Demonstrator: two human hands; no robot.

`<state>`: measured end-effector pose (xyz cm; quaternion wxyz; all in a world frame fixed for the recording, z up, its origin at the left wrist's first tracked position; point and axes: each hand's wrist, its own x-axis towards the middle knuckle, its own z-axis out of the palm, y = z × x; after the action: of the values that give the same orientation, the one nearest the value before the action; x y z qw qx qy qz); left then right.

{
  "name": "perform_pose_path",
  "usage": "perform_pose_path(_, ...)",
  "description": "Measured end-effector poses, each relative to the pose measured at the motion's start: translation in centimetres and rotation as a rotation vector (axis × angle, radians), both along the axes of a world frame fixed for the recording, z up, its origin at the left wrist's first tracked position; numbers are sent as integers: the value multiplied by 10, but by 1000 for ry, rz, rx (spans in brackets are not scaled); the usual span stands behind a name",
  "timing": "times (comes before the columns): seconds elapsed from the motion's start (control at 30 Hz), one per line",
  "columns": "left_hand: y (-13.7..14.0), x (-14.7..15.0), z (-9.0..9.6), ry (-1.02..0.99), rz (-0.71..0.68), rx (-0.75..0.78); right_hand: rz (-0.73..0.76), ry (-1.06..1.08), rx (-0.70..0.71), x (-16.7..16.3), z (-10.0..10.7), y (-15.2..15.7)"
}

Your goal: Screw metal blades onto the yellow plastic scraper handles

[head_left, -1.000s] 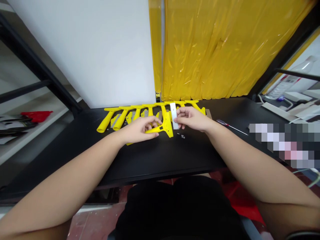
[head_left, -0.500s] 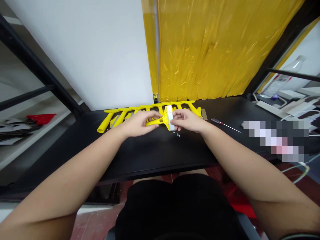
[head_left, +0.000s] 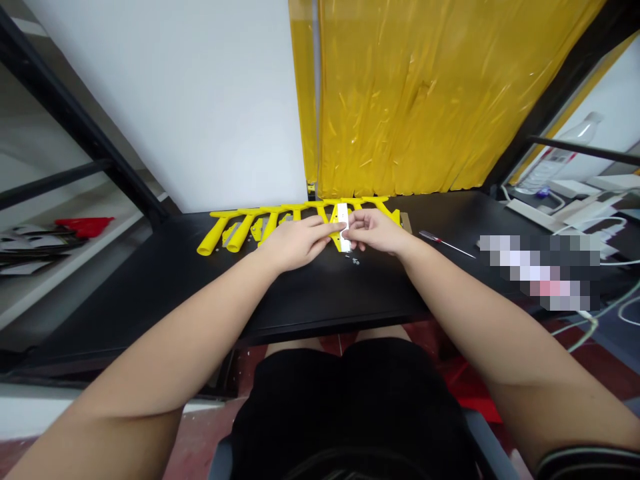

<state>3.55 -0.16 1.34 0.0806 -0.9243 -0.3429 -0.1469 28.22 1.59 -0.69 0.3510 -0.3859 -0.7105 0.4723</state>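
Over the black table, a yellow scraper [head_left: 337,243] carries a flat silver-white metal plate [head_left: 343,215] across its head. My left hand [head_left: 295,242] lies over the scraper's handle, hiding it, and its forefinger reaches onto the plate. From the other side, my right hand [head_left: 376,231] pinches the plate's right edge between thumb and fingers. Just below the plate lie several small screws [head_left: 355,261]. Behind my hands, several more yellow scrapers [head_left: 214,235] stand in a row, their handles toward me and some partly covered by my hands.
A screwdriver [head_left: 447,244] lies on the black table [head_left: 320,293] to the right. Farther right are white power strips and cables, a blurred-out patch and a clear plastic bottle [head_left: 557,157]. A white panel [head_left: 200,100] and yellow plastic sheeting [head_left: 410,100] rise behind the table.
My left hand has moved forward from the scraper's handle, and its forefinger now touches the plate. The right hand still pinches the plate's edge. The view has shifted slightly.
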Motion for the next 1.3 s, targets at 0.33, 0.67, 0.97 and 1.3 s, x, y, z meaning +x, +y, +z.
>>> perform_pose_path(0.33, 12, -21, -6, 21, 11, -86, -412, -314, 232, 90, 19, 3)
perform_pose_path(0.67, 14, -23, -7, -34, -23, -128, -77, -654, 79, 71, 17, -6)
perform_pose_path(0.97, 10, -26, 0, -68, -5, -165, -333, -954, 53, 115, 10, -38)
perform_pose_path(1.3, 12, -27, -3, -79, -38, -155, -3, -443, 108, 70, 60, -38)
